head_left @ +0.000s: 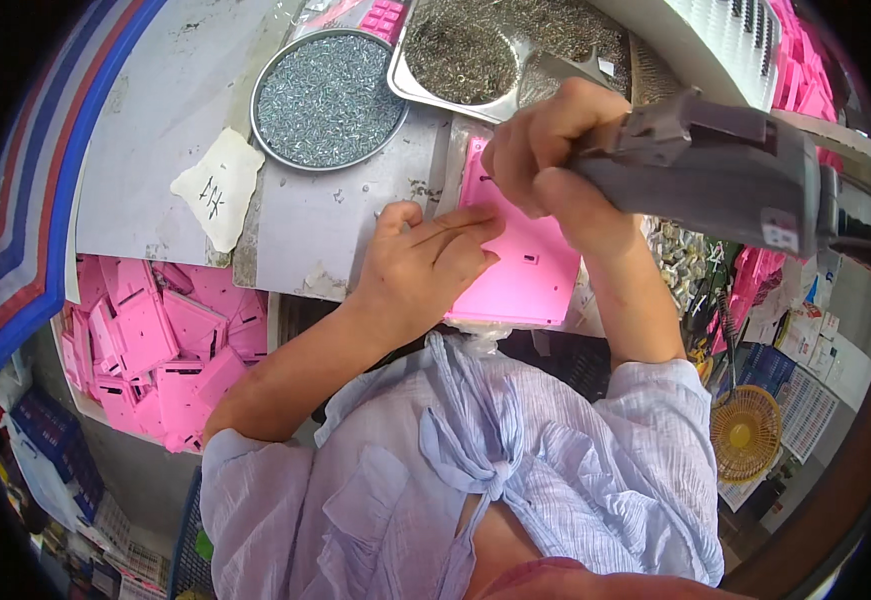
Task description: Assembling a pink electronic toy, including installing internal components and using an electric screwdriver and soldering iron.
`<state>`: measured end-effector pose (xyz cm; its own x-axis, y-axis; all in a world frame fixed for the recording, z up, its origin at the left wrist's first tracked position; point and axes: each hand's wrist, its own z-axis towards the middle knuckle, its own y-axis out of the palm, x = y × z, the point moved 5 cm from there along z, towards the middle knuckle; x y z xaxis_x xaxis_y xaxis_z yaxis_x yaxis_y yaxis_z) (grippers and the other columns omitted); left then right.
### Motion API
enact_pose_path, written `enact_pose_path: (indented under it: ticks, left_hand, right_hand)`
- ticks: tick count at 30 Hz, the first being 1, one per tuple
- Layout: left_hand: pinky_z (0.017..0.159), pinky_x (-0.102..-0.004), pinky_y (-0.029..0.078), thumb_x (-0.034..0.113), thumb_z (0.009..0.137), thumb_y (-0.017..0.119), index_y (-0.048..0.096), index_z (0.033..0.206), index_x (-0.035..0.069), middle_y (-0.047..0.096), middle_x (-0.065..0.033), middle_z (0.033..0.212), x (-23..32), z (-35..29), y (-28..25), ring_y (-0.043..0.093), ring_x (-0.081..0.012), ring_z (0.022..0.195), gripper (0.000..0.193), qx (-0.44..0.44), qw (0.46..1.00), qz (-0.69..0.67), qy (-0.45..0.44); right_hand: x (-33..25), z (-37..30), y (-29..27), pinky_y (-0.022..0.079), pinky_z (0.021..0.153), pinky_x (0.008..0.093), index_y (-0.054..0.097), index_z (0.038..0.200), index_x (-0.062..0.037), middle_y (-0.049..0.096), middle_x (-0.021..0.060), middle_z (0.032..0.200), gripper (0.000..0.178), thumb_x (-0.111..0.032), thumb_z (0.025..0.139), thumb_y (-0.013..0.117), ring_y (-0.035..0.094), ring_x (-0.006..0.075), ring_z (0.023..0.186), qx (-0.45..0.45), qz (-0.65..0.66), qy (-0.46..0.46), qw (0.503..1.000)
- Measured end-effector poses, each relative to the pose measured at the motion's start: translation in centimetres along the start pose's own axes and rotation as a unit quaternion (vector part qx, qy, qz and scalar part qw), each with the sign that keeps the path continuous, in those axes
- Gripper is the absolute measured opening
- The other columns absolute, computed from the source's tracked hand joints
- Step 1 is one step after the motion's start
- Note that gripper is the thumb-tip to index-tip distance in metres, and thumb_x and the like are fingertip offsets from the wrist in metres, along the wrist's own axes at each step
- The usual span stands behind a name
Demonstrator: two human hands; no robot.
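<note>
On the surface (320, 225), the pink panel (527, 288) lies flat; your right hand (567, 165) wraps the grey tool (720, 185), your left hand (417, 268) overlaps the panel, probably steadying it; left-hand pinch: cannot tell.

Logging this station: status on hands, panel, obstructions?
Right hand gripping grey tool. Left hand over pink panel, left side. Right hand hides panel's upper right.

On the worn grey counter (145, 140), I see a torn piece of white paper (242, 178) with a black handwritten mark. A blue, red and white striped sheet (40, 180) runs along the worker's far left. Lower, on the right side, is a round yellow openwork basket (745, 436).
</note>
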<state>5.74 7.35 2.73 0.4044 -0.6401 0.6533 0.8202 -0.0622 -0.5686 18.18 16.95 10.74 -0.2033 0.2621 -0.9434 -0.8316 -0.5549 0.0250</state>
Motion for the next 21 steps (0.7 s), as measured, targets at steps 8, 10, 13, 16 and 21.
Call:
enact_pose_path:
  ticks: [8, 10, 13, 16, 21]
  left_hand:
    - [0.092, -0.0410, 0.040, 0.016, 0.085, 0.077, 0.069, 0.099, 0.010, 0.077, -0.0032, 0.108, -0.4, 0.4, -0.2, 0.072, -0.0160, 0.105, 0.017, 0.027, 0.997, -0.063, -0.028]
    - [0.099, -0.0426, 0.040, 0.014, 0.085, 0.078, 0.069, 0.100, 0.009, 0.078, -0.0043, 0.105, -0.3, 0.5, -0.8, 0.073, -0.0172, 0.103, 0.018, 0.025, 0.992, -0.104, -0.071]
    - [0.110, -0.0457, 0.036, 0.012, 0.084, 0.079, 0.071, 0.098, 0.009, 0.078, -0.0056, 0.103, 0.2, 0.5, -2.1, 0.074, -0.0188, 0.102, 0.016, 0.067, 0.990, -0.097, -0.083]
    - [0.114, -0.0493, 0.034, 0.010, 0.084, 0.080, 0.071, 0.095, 0.008, 0.078, -0.0059, 0.102, 0.7, 0.1, -2.5, 0.075, -0.0200, 0.101, 0.014, 0.064, 0.991, -0.078, -0.086]
    - [0.113, -0.0507, 0.035, 0.009, 0.081, 0.081, 0.070, 0.095, 0.008, 0.078, -0.0065, 0.098, 1.3, -0.4, -2.6, 0.076, -0.0211, 0.095, 0.018, 0.076, 0.990, -0.091, -0.078]
  right_hand:
    - [0.2, -0.6, -0.5, 0.034, 0.045, 0.0292, 0.050, 0.093, -0.0060, 0.049, 0.0039, 0.061, 0.026, -0.020, 0.092, 0.071, 0.046, 0.0118, 0.050, 0.006, 0.052, 0.010, 0.999]
    - [-2.0, -0.4, -0.5, 0.036, 0.045, 0.0306, 0.051, 0.098, -0.0066, 0.050, 0.0022, 0.060, 0.026, -0.024, 0.093, 0.069, 0.047, 0.0121, 0.048, -0.001, 0.085, -0.034, 0.996]
    - [-6.0, -1.6, 1.6, 0.042, 0.044, 0.0326, 0.052, 0.101, -0.0110, 0.050, -0.0014, 0.059, 0.031, -0.036, 0.093, 0.068, 0.047, 0.0125, 0.044, -0.006, 0.099, -0.084, 0.991]
    - [-6.4, -2.9, 2.8, 0.044, 0.044, 0.0320, 0.050, 0.099, -0.0133, 0.050, -0.0025, 0.058, 0.032, -0.039, 0.093, 0.068, 0.045, 0.0115, 0.041, 0.004, 0.079, -0.063, 0.995]
    - [-6.5, -3.6, 3.4, 0.042, 0.045, 0.0314, 0.050, 0.099, -0.0130, 0.051, -0.0028, 0.058, 0.031, -0.039, 0.094, 0.066, 0.045, 0.0107, 0.042, 0.043, 0.074, -0.046, 0.995]
